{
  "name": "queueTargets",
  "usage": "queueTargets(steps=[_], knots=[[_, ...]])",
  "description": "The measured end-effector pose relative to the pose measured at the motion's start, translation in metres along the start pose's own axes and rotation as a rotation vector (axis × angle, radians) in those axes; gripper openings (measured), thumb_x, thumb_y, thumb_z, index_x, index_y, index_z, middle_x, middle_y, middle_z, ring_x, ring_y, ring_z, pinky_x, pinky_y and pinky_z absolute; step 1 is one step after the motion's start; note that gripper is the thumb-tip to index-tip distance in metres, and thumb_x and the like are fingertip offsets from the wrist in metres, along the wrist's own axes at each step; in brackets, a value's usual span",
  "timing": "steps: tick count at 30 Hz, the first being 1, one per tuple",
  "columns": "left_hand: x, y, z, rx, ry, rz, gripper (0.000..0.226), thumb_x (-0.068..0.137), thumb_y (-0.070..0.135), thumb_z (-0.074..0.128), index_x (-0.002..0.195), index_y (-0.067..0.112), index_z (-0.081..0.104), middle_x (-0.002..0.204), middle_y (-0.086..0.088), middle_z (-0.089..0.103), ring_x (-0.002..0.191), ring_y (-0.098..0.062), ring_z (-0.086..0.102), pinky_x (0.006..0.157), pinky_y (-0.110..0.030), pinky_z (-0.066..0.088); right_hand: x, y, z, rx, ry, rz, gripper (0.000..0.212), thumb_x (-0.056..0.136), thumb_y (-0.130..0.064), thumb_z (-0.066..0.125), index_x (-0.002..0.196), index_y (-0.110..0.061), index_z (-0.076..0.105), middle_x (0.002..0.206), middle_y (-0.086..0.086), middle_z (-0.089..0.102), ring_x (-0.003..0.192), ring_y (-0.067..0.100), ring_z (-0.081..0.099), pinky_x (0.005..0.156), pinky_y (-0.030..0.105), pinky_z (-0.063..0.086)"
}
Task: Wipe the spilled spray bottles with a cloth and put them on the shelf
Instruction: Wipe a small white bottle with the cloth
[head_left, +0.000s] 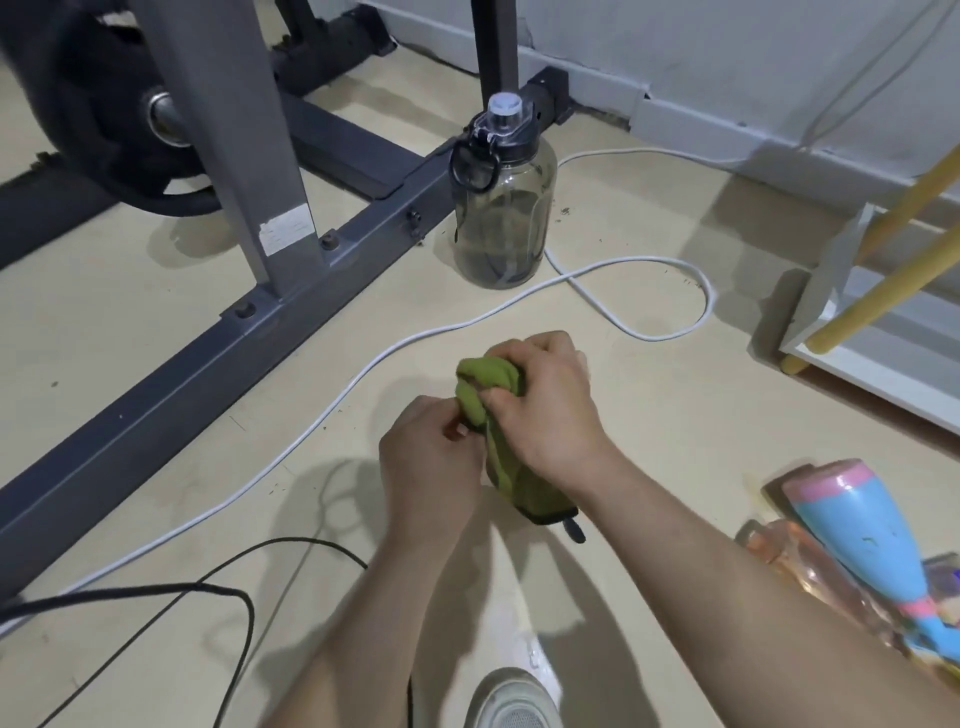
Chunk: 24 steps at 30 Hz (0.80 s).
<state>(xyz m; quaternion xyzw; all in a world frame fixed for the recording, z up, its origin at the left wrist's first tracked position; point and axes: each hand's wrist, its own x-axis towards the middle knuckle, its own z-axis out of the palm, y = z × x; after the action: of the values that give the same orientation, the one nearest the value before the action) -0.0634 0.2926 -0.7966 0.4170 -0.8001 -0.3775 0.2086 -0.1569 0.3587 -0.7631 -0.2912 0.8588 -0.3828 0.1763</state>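
Note:
A green cloth (480, 387) is bunched around something in the middle of the view, above the floor. My right hand (550, 410) grips the cloth from the right and top. My left hand (428, 457) pinches its lower left side. A dark part, perhaps a trigger or nozzle (571, 527), sticks out below the cloth; the wrapped object itself is hidden. A blue and pink spray bottle (862, 530) lies on the floor at the right, beside a clear pinkish bottle (810, 571). The white shelf (883, 374) with yellow poles stands at the far right.
A large clear water jug (501, 208) stands on the floor ahead. A white cable (623, 325) and a black cable (228, 592) snake across the beige floor. A grey exercise machine frame (218, 332) fills the left. My shoe (514, 701) shows at the bottom.

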Motion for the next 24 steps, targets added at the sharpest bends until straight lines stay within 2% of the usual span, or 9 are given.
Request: queueTargets(steps=[2, 4, 7, 10, 12, 15, 18, 21, 24], knots=[[-0.003, 0.0, 0.001, -0.059, 0.012, 0.048, 0.013, 0.075, 0.014, 0.069, 0.065, 0.02, 0.064, 0.065, 0.002, 0.055, 0.065, -0.015, 0.05, 0.059, -0.023, 0.038, 0.011, 0.011, -0.003, -0.045, 0.084, 0.054, 0.03, 0.087, -0.014, 0.059, 0.114, -0.023, 0.067, 0.109, 0.0, 0.038, 0.113, 0.023, 0.039, 0.093, 0.022, 0.033], [0.001, 0.006, 0.006, -0.036, -0.007, 0.07, 0.015, 0.08, 0.023, 0.071, 0.066, 0.027, 0.067, 0.065, 0.005, 0.052, 0.066, -0.013, 0.049, 0.059, -0.024, 0.036, 0.026, 0.019, -0.01, -0.049, 0.153, 0.124, 0.025, 0.086, -0.015, 0.057, 0.109, -0.02, 0.068, 0.11, 0.005, 0.047, 0.113, 0.028, 0.046, 0.092, 0.029, 0.04], [0.006, 0.016, 0.01, 0.054, -0.015, 0.091, 0.036, 0.081, 0.018, 0.065, 0.052, 0.021, 0.044, 0.06, 0.002, 0.041, 0.062, -0.016, 0.04, 0.053, -0.029, 0.026, 0.034, 0.018, -0.011, -0.011, 0.157, 0.195, 0.013, 0.084, -0.017, 0.058, 0.091, -0.021, 0.068, 0.105, 0.012, 0.059, 0.1, 0.03, 0.056, 0.08, 0.031, 0.046], [0.006, 0.013, 0.008, 0.01, -0.01, 0.023, 0.044, 0.07, 0.002, 0.06, 0.049, 0.022, 0.027, 0.058, 0.004, 0.036, 0.055, -0.015, 0.032, 0.052, -0.028, 0.02, 0.011, 0.013, -0.002, 0.025, 0.039, 0.115, 0.011, 0.081, -0.017, 0.065, 0.09, -0.02, 0.07, 0.1, 0.01, 0.06, 0.089, 0.023, 0.059, 0.074, 0.027, 0.046], [0.004, 0.011, 0.007, 0.001, 0.002, -0.013, 0.037, 0.068, 0.002, 0.061, 0.048, 0.019, 0.035, 0.059, 0.005, 0.039, 0.055, -0.014, 0.035, 0.052, -0.027, 0.024, 0.004, 0.014, -0.002, 0.006, -0.003, 0.068, 0.007, 0.081, -0.018, 0.067, 0.086, -0.023, 0.069, 0.095, 0.01, 0.06, 0.083, 0.021, 0.058, 0.069, 0.025, 0.041], [0.001, 0.013, 0.004, 0.022, -0.023, 0.024, 0.014, 0.078, 0.016, 0.07, 0.065, 0.019, 0.067, 0.066, 0.003, 0.053, 0.067, -0.015, 0.05, 0.062, -0.028, 0.04, 0.023, 0.025, -0.017, -0.048, 0.177, 0.158, 0.005, 0.081, -0.016, 0.061, 0.082, -0.019, 0.065, 0.093, 0.014, 0.063, 0.079, 0.027, 0.058, 0.068, 0.029, 0.045], [-0.003, 0.009, 0.004, -0.007, -0.001, 0.042, 0.005, 0.08, 0.018, 0.072, 0.075, 0.02, 0.072, 0.071, 0.003, 0.059, 0.071, -0.013, 0.053, 0.067, -0.032, 0.045, 0.024, 0.031, -0.042, 0.312, 0.303, 0.4, 0.008, 0.086, -0.017, 0.068, 0.082, -0.011, 0.069, 0.081, 0.012, 0.07, 0.074, 0.028, 0.067, 0.071, 0.041, 0.058], [-0.003, 0.0, 0.007, -0.053, 0.05, 0.023, 0.006, 0.078, 0.019, 0.073, 0.078, 0.025, 0.072, 0.073, 0.006, 0.06, 0.075, -0.01, 0.053, 0.065, -0.018, 0.041, 0.005, 0.027, -0.061, 0.734, 0.219, 0.414, 0.013, 0.089, -0.017, 0.071, 0.085, -0.006, 0.071, 0.073, 0.009, 0.071, 0.061, 0.02, 0.066, 0.057, 0.031, 0.055], [-0.007, 0.001, 0.01, -0.068, 0.036, 0.031, 0.008, 0.076, 0.017, 0.074, 0.08, 0.023, 0.074, 0.075, 0.006, 0.06, 0.072, -0.01, 0.053, 0.067, -0.016, 0.04, 0.002, 0.018, -0.054, 0.706, 0.172, 0.338, 0.01, 0.088, -0.017, 0.073, 0.084, -0.008, 0.071, 0.078, 0.014, 0.073, 0.066, 0.03, 0.069, 0.064, 0.038, 0.059]])
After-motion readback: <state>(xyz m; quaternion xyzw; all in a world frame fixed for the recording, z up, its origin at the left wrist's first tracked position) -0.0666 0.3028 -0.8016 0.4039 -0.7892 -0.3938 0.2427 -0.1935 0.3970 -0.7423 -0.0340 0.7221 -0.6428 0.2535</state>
